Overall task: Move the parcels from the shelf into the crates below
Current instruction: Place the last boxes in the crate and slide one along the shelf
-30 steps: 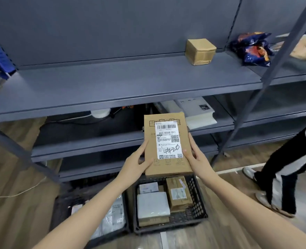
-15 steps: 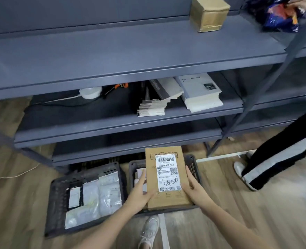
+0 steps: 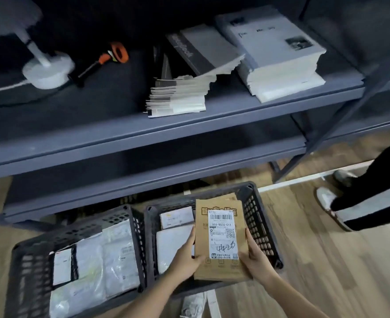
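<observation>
Head view: grey shelf (image 3: 143,134) far, left crate (image 3: 24,260) and right crate (image 3: 265,226) below on floor. Cardboard parcel (image 3: 221,232) over right crate, label up, long axis near-to-far. Left hand (image 3: 184,255) and right hand (image 3: 256,258) clasp long edges at near end, equally close. Lowering likely next.

**Shelf & floor: what sits where**

Grey metal shelf (image 3: 189,125), middle tier, L to R:
- white round lamp base (image 3: 48,71)
- orange/black tool (image 3: 102,63) just beside the base
- fanned stack of leaflets (image 3: 178,97) near the front edge, w/ grey book (image 3: 200,51) overlapping its back
- white book stack (image 3: 278,56)

Wood floor (image 3: 327,260):
- 2 black crates side by side, left crate (image 3: 28,260) & right crate (image 3: 258,214), far ends by the lowest tier (image 3: 120,196)
- white tape line (image 3: 292,182) to the R
- another person's shoe (image 3: 327,200) past the line
</observation>
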Motion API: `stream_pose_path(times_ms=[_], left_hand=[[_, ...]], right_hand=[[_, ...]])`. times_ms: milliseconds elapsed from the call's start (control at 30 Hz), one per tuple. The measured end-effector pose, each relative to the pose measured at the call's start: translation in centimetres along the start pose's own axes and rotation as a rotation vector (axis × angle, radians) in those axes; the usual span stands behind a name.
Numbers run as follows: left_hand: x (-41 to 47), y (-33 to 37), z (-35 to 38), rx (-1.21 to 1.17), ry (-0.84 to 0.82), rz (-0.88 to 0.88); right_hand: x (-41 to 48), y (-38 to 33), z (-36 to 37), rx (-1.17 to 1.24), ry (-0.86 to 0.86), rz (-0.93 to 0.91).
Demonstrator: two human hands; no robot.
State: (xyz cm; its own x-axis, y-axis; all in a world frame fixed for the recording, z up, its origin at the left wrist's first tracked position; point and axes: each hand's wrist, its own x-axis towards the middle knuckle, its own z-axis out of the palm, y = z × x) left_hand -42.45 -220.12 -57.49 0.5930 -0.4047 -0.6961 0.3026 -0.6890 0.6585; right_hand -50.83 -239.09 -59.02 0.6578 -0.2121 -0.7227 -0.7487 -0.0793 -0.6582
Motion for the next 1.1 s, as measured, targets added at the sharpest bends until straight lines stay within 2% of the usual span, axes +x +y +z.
stream_pose_path(times_ms=[200,400,633,700,833,900,1000,1067,1100], left_hand=[[6.6,-4.4,2.5,0.065,0.015,-0.04],[12.4,-6.0,4.4,0.13,-0.023,-0.012],[16.3,-5.5,6.2,0.243,-0.036,0.02],[16.8,-5.5,6.4,0.245,-0.001,0.024],[17.6,-5.7,6.5,0.288,0.046,-0.01],[17.7,-5.5,6.4,0.33,0.102,0.035],[18.1,-4.4,5.9,0.601,0.258,0.14],[19.1,-4.0,5.8,0.531,0.197,0.189],[19.3,-3.5,5.7,0.518,0.077,0.173]], right_hand=[[6.8,4.8,1.5,-0.075,0.026,0.039],[11.3,6.0,0.6,-0.133,0.122,0.04],[15.4,5.9,-1.9,-0.318,0.11,-0.06],[16.3,6.1,-2.3,-0.415,0.053,-0.117],[17.2,6.0,-2.5,-0.605,-0.039,-0.116],[17.6,5.6,-2.4,-0.719,-0.048,-0.144],[18.4,5.0,-2.5,-0.972,-0.058,-0.16],[18.7,4.2,-2.5,-1.222,-0.065,-0.228],[18.8,3.8,-2.6,-1.298,-0.075,-0.265]])
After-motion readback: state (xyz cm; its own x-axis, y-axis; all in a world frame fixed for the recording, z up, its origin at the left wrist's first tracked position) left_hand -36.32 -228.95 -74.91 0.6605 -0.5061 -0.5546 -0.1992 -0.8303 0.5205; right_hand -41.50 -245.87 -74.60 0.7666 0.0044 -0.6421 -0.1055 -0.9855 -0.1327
